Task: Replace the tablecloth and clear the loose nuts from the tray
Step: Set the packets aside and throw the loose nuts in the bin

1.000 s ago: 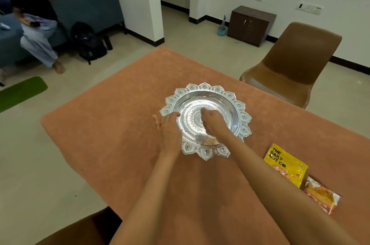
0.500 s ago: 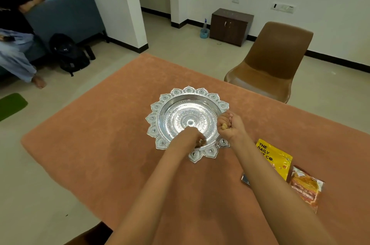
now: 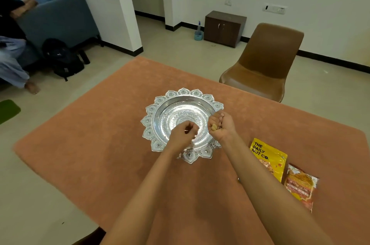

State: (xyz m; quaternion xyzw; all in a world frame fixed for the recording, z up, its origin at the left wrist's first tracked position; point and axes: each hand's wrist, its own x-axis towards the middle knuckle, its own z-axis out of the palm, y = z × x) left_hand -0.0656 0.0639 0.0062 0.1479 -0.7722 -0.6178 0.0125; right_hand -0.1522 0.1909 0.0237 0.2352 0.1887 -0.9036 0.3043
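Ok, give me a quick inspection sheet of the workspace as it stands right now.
Surface: orange tablecloth covers the table, lying flat.
Job's things: silver tray sits mid-table; its visible bowl shows no loose nuts; nuts held in the right fist.
Clutter: yellow nut packet and orange snack packet lie right of the tray.
Hands: left hand curled over the tray's near side, contents unclear; right hand closed on nuts above the tray's right rim.
Cables: nothing seen.
Surroundings: brown chair beyond the table, dark cabinet, blue sofa with a seated person, black backpack.
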